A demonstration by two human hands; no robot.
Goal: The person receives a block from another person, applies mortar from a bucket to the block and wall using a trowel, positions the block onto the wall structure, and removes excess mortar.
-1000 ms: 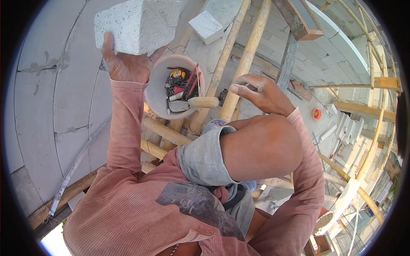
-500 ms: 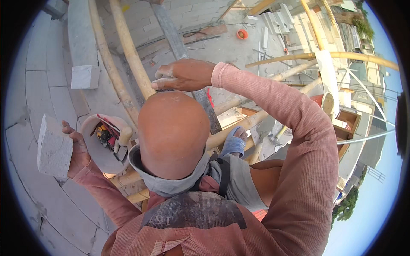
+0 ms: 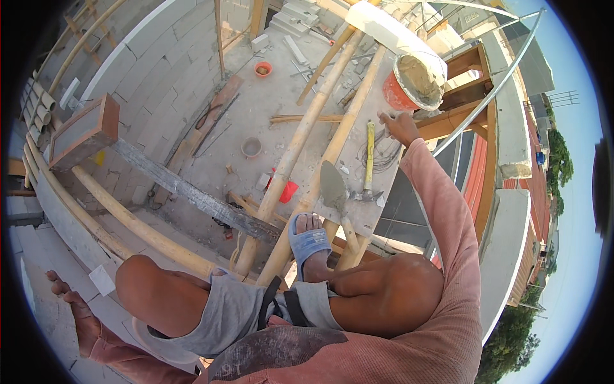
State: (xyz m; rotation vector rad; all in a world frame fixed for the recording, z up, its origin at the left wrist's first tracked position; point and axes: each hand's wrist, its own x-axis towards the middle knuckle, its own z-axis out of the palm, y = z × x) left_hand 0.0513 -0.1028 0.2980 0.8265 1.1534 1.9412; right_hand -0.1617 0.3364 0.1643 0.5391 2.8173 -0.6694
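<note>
At the lower left, my left hand (image 3: 83,315) holds a pale concrete block (image 3: 45,307), partly lost at the dark rim. My right hand (image 3: 400,128) reaches forward with its fingers apart and nothing in them, just below a red bucket of grey mortar (image 3: 400,93). A trowel (image 3: 334,185) with a wooden handle lies left of a yellow-handled tool (image 3: 369,153) on a plank (image 3: 377,201), beside coiled wire. My sandalled foot (image 3: 307,237) is on the bamboo poles.
Bamboo poles (image 3: 284,179) and a weathered beam (image 3: 173,185) span a drop to a dusty floor with buckets (image 3: 251,146) and offcuts. A wood-framed box (image 3: 83,131) stands left. Block walls curve round; a wooden frame (image 3: 486,128) and open edge are on the right.
The view has swung toward the right and the lower floor. My left hand with the block is lower left; my right hand has stretched forward toward the mortar bucket.
</note>
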